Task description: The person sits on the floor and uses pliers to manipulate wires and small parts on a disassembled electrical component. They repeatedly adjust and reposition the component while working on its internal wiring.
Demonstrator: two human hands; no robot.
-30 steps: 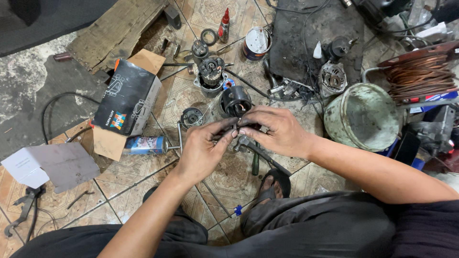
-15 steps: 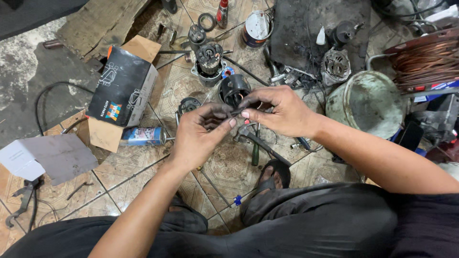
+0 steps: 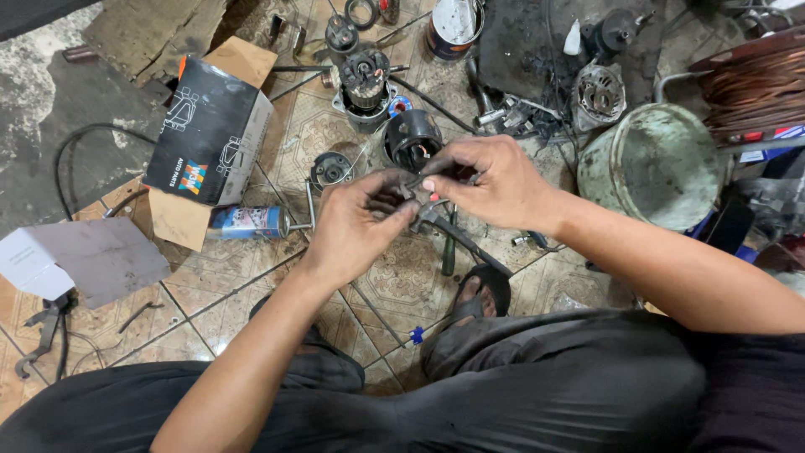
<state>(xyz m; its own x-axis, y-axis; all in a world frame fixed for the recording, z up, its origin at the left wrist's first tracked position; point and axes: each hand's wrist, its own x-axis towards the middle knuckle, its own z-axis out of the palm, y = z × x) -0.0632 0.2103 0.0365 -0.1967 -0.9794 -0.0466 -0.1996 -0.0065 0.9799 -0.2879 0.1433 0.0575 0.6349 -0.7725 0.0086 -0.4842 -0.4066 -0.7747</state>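
left hand [image 3: 360,226] and right hand [image 3: 486,180] at frame centre, both pinching one small dark metal part [image 3: 401,186] between fingertips, black motor housing [image 3: 412,138] just above, black cardboard box [image 3: 210,130] upper left, green bucket [image 3: 654,164] right, tiled floor [image 3: 251,285]

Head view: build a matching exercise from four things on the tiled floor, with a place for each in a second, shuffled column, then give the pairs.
1. black cardboard box
2. spray can
3. green metal bucket
4. copper wire coil

A. top right edge
B. lying on its side below the box
C. left of the hands, flap open
D. right of the right hand

Pairs: 1-C, 2-B, 3-D, 4-A
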